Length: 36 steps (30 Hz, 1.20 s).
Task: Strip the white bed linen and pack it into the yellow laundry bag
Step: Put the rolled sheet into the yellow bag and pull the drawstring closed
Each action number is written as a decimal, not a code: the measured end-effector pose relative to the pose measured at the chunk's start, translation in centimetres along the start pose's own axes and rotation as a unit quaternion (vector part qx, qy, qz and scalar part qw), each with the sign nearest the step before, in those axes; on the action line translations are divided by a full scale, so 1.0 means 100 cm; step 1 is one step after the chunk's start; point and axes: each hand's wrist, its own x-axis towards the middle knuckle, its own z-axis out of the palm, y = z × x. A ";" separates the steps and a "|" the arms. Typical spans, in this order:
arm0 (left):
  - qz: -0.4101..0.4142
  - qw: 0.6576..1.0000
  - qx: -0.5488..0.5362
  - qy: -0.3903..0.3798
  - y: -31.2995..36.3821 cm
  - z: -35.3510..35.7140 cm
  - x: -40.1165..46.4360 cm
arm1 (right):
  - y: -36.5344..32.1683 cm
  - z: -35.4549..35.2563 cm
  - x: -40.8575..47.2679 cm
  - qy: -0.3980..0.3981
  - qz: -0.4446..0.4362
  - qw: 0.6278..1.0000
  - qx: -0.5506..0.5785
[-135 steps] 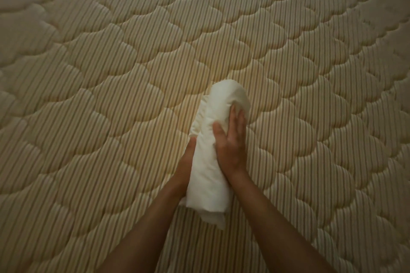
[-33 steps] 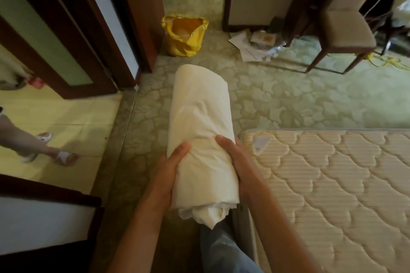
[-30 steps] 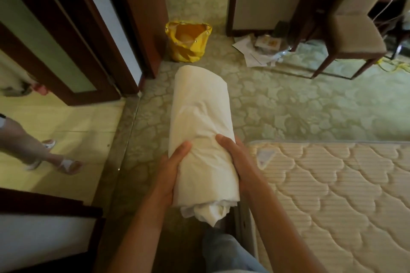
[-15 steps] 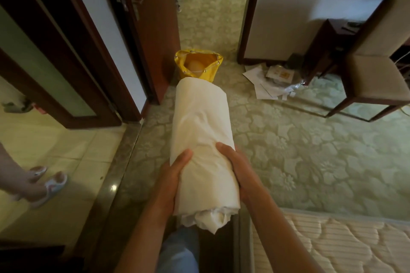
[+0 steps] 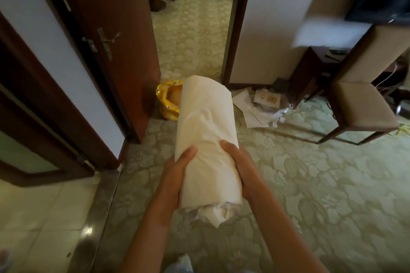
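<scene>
The white linen roll (image 5: 207, 139) is gripped between the left hand (image 5: 175, 175) and right hand (image 5: 238, 166), fingers closed around its sides. By my judgement stripping is done; the roll must still go into the open yellow laundry bag (image 5: 168, 101), on the carpet just beyond the roll's far end.

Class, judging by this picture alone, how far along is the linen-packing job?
Done: the white linen is rolled tight. In hand: left hand and right hand carry it above the carpet. Left: dropping it into the open yellow laundry bag by the door.
</scene>
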 end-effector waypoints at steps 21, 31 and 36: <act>-0.023 0.999 -0.028 -0.009 0.098 0.143 0.367 | -0.163 -0.101 0.366 -0.045 0.009 0.998 0.033; -0.014 0.989 -0.009 0.149 0.143 0.170 0.496 | -0.209 -0.110 0.520 -0.095 0.046 0.994 0.023; -0.012 0.990 0.004 0.144 0.162 0.154 0.576 | -0.213 -0.095 0.597 -0.083 0.052 0.995 0.026</act>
